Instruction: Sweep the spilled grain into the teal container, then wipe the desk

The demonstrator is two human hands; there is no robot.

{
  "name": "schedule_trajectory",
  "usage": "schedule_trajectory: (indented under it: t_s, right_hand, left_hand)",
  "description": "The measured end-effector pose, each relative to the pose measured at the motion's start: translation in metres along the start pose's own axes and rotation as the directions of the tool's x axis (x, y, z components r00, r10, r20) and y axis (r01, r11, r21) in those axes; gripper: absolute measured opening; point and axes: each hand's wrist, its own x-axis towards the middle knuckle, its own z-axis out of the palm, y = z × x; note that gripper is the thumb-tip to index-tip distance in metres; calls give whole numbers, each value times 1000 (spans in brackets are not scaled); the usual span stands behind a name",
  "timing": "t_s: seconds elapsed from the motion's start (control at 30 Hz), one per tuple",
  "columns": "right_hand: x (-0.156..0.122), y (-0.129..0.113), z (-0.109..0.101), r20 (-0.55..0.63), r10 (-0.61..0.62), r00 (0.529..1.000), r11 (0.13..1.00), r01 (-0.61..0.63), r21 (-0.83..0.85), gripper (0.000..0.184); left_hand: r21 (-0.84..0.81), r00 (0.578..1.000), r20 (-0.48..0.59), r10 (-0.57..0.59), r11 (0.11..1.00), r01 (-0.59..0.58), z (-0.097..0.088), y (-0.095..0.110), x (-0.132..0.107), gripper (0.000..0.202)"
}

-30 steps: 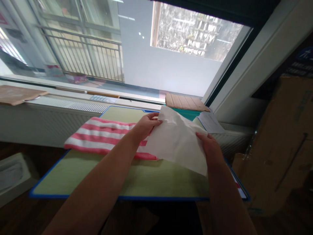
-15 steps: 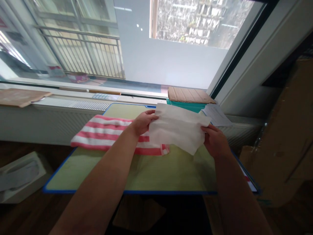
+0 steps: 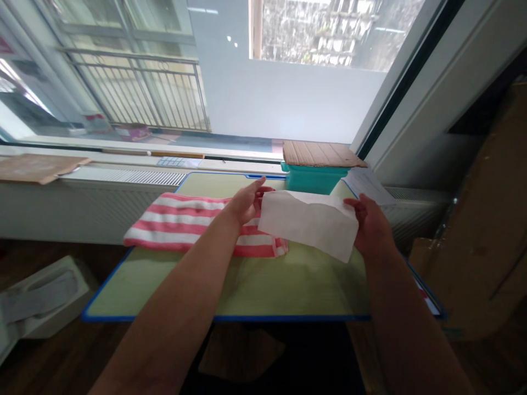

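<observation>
A white cloth (image 3: 310,222) hangs folded between both hands above a green table (image 3: 247,285) with a blue rim. My left hand (image 3: 246,204) pinches its left end, with the fingers stretched toward the window. My right hand (image 3: 370,227) grips its right end. A red and white striped towel (image 3: 185,225) lies flat on the table, under and left of my left hand, and the white cloth overlaps its right end.
A teal box (image 3: 315,178) with a cardboard sheet (image 3: 321,154) on top stands at the table's back edge, beside a paper (image 3: 366,186). A radiator and window sill run behind. Cardboard boxes (image 3: 486,230) stand at the right. A white tray (image 3: 37,302) lies on the floor at left.
The white cloth went from a loose spread sheet to a narrower folded strip, held lower and flatter. Both hands drew level at its ends.
</observation>
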Motion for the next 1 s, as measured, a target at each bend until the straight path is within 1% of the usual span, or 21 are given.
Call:
schedule_trajectory:
  t_s: [0.03,0.07,0.1,0.13,0.2,0.27,0.33,0.43,0.5,0.53,0.6,0.67,0.73,0.77,0.83,0.87,0.93,1.0]
  right_hand:
    - [-1,-1,3,-33,62,998,996,-59,67,22]
    - [-2,-3,5,-59,125,990,984,-116,132,22]
    - [-4,-4,6,-74,172,982,971,-157,179,28]
    - [-5,-5,7,-82,192,978,965,-173,199,38]
    - [-6,-7,7,-101,174,980,965,-149,216,53]
    - [-6,-8,6,-124,124,984,968,-92,235,63]
    - [-5,-6,5,-135,76,988,971,-42,237,67]
    - [-4,-1,5,-114,16,993,983,6,184,68]
    - [-4,3,5,-111,-23,994,988,40,150,64]
    - [-4,4,6,-113,-37,993,991,52,126,59]
    - [-5,5,7,-123,-76,989,995,82,48,41]
    - [-7,6,7,-123,-149,981,988,143,-58,18]
    - [-9,6,6,-96,-252,963,960,236,-153,3]
    - [-9,6,4,-62,-294,954,940,277,-198,3]
    - [-11,8,0,35,-323,946,898,318,-303,8]
    - [-10,9,-3,81,-307,948,876,315,-366,11]
    - [-9,13,-8,147,-237,960,816,279,-506,18]
    - [-5,17,-11,174,-158,972,735,234,-637,26]
  left_hand:
    - [4,1000,-21,-2,1000,2,1,-1,-1,17]
    - [18,999,-43,11,1000,-10,3,-2,-1,14]
    - [31,998,-59,30,999,-28,4,-3,-2,16]
    - [34,997,-64,51,998,-49,6,-4,-3,22]
    - [11,995,-37,97,995,-96,8,-4,-4,34]
    - [-1,989,27,148,989,-148,9,-4,-5,44]
    - [26,979,63,192,981,-194,9,-4,-6,54]
    - [157,976,55,211,964,-217,8,-7,-5,66]
    - [250,978,32,208,945,-209,7,-11,-3,68]
    - [279,977,25,210,937,-209,6,-13,-2,67]
    - [304,973,15,231,926,-225,5,-17,2,60]
    - [346,959,10,284,898,-270,4,-19,4,44]
    - [425,931,24,365,839,-340,1,-18,5,25]
    - [474,911,59,408,792,-386,0,-16,5,19]
    - [575,876,184,446,673,-464,-4,-11,3,17]
    - [624,866,257,429,611,-488,-6,-9,2,19]
    - [711,863,371,344,492,-502,-10,-6,0,25]
    - [779,871,424,250,391,-491,-13,-5,-1,29]
